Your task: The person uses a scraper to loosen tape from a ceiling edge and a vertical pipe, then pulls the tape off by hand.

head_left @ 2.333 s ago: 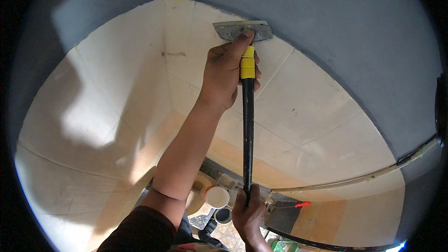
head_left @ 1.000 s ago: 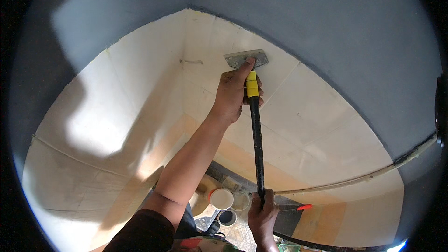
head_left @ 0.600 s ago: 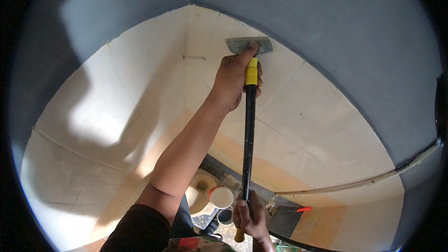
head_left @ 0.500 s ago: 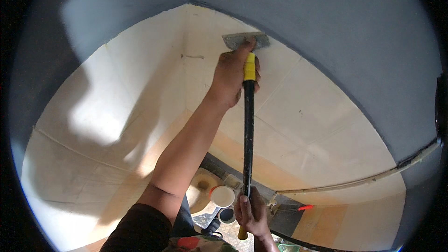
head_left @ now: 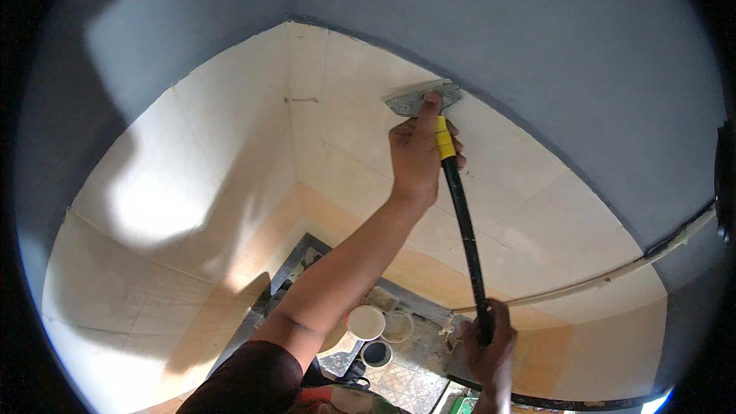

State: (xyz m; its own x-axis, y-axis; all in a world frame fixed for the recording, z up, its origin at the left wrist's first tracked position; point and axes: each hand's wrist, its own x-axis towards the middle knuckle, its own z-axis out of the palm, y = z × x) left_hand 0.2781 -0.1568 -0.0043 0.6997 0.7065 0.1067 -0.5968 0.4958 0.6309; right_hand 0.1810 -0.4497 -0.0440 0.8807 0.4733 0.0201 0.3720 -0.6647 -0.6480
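My left hand (head_left: 420,149) is closed round the yellow collar near the top of a long-handled scraper (head_left: 466,230), its thumb lying on the wide grey metal blade (head_left: 422,100). That blade rests against the cream tiled wall, with one corner at the edge where the tiles meet the grey painted wall. Lower down and to the right, my right hand (head_left: 491,345) is wrapped round the bottom of the black handle. The handle slants from upper left to lower right.
Grey paint (head_left: 506,23) covers the wall above the cream tiles (head_left: 529,184). A pale pipe (head_left: 590,285) runs along the wall at right. Below stand a white-lidded bucket (head_left: 366,323), a dark-filled bucket (head_left: 376,353) and a clear round tub (head_left: 397,326).
The scraper blade has shifted right along the tile edge, and my left hand has gone with it. My right hand has swung right, so the handle now tilts instead of hanging nearly upright.
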